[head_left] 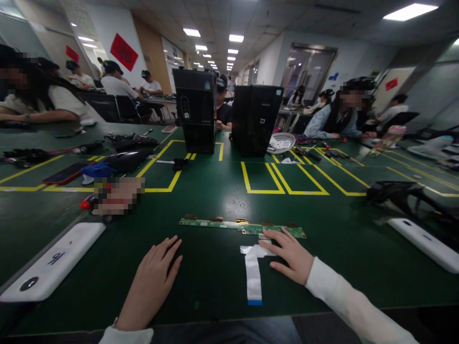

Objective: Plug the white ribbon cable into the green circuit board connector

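White device, left: flat on the table (211, 296), slanting from the near left corner (53, 258); your left hand is to its right.
Left hand (150, 277): palm down, near side, left of centre. Fingers loosely extended, thumb a little apart, nothing in hold. Nearest thing: the board's left end, just beyond the fingertips, apart from them.
Circuit board (229, 225): long, narrow green strip, lying crosswise at centre, on the far side of both hands. Right part meets your right fingertips.
Ribbon cable (254, 279): white, bent, near side of the board, left of the right thumb; blue end points to you. Join to the board hidden by fingers; cannot tell if seated.
Right hand (294, 253): fingers spread, not pinched; index at the board's near edge, middle finger on the ribbon's upper part, thumb low and apart. Light contact by the look of it, no grip.
Step in hand: looks like steadying or placing board and ribbon; calls for light fingertips, ribbon unkinked.
Black towers: two, upright, far centre (199, 114) (254, 119).
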A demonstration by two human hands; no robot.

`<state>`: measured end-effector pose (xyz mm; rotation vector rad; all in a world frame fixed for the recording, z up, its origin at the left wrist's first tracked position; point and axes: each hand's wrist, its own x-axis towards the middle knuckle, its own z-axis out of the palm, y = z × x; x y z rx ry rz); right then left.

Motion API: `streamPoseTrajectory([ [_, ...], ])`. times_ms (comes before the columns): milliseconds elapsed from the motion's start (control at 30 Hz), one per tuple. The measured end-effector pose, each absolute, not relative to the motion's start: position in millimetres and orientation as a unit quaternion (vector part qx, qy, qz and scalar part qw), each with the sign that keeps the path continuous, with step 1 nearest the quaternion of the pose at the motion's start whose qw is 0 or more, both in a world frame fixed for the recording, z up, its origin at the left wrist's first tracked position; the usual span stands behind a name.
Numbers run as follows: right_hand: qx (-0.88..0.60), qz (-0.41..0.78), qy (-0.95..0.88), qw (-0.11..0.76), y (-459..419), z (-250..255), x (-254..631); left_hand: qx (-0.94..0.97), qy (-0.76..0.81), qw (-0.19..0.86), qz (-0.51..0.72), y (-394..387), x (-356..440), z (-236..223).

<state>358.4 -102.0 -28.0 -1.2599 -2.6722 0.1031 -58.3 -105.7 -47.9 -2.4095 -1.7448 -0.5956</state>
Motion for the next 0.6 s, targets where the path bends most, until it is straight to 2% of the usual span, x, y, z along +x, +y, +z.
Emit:
streamPoseTrajectory([
  [267, -0.505, -0.013, -0.856, 0.111, -142.2, -50.1, 450.9, -0.789, -0.582, 0.049, -0.19, -101.5, -54.5, -46.3],
  [600, -0.619, -0.11, -0.766, 0.134, -140.4, -73.0, 546.6, -0.785, -0.587, 0.047, -0.191, -102.6, -52.0, -43.6],
])
